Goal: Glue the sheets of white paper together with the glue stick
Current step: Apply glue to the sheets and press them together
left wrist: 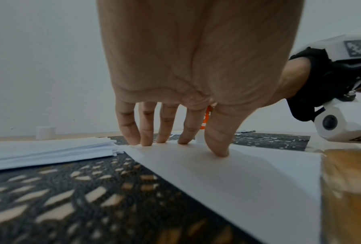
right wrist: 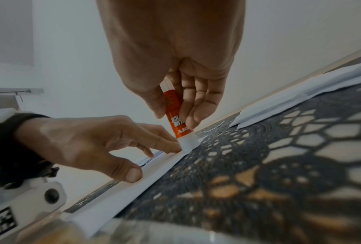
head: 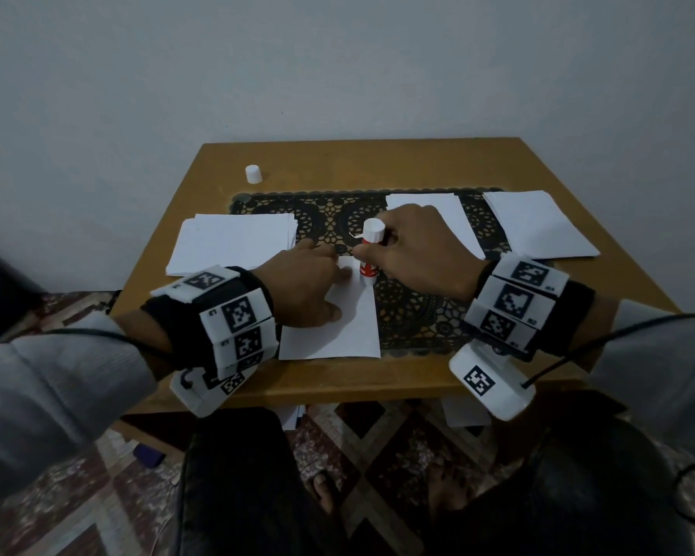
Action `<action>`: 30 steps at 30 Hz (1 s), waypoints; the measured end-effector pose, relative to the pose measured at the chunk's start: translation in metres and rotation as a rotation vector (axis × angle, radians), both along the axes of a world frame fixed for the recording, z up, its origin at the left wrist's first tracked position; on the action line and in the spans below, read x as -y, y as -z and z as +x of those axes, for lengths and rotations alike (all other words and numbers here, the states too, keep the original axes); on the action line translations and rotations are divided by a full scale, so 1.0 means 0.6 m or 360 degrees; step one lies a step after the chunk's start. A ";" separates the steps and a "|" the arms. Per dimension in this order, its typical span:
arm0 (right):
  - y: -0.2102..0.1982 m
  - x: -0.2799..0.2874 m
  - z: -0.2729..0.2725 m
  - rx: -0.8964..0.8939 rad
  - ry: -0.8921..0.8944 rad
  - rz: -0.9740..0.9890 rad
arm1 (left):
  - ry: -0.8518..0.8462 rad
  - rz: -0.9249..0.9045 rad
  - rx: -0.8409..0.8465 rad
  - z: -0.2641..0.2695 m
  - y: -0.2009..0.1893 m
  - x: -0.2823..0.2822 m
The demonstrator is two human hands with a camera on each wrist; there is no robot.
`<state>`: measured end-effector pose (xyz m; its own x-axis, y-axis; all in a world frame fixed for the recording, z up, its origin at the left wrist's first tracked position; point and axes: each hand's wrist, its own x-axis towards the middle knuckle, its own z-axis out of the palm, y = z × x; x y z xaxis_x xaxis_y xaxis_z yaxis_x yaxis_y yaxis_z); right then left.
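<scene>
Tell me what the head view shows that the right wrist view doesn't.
Only the head view shows the loose white cap standing on the table and the paper stack at far right. Only the right wrist view shows the glue stick tip down on the sheet's far corner. Both show the right hand gripping the stick and the left hand pressing the sheet on the black lace mat.

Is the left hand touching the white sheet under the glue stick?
Touching. The left wrist view shows the left hand with fingertips pressed onto the white sheet.
</scene>
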<state>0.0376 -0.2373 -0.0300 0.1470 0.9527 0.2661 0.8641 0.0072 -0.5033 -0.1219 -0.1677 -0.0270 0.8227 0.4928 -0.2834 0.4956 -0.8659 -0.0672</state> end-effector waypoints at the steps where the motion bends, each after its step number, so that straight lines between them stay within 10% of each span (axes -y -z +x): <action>1: -0.001 0.005 -0.001 0.0013 -0.0033 -0.0001 | -0.0007 -0.0009 0.0004 0.000 0.000 -0.001; 30: -0.009 0.106 -0.030 -0.0318 -0.0342 -0.0308 | -0.0104 -0.0157 0.0007 0.016 -0.004 -0.022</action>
